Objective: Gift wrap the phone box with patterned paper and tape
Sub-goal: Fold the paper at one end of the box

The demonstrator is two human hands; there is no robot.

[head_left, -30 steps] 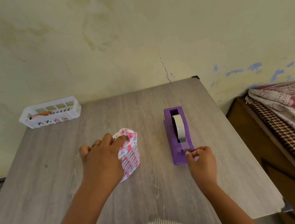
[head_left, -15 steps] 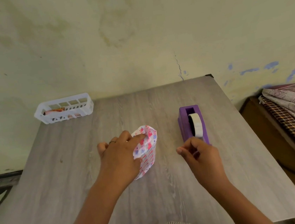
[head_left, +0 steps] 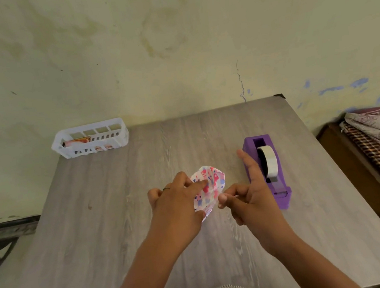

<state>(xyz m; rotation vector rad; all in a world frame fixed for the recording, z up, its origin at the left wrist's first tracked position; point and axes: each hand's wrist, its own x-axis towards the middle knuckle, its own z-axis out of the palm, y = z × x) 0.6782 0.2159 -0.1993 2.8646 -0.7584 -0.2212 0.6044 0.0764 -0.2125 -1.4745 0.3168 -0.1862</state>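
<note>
**A:** where's the wrapped box (head_left: 209, 185) at?

**B:** standing on end, held from its left side by the left hand (head_left: 179, 206). White paper with pink, red and blue shapes, top end crumpled and folded in.

**A:** and the tape?

**B:** white roll (head_left: 269, 163) upright in a purple dispenser (head_left: 281, 195), just right of the right hand (head_left: 249, 198), whose thumb and finger pinch a small clear strip beside the box.

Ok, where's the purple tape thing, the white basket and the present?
Tape dispenser (head_left: 282, 195): head view, on its purple near end.
Basket (head_left: 122, 137): head view, on its white right wall.
Present (head_left: 213, 180): head view, on the patterned paper at its top.
</note>
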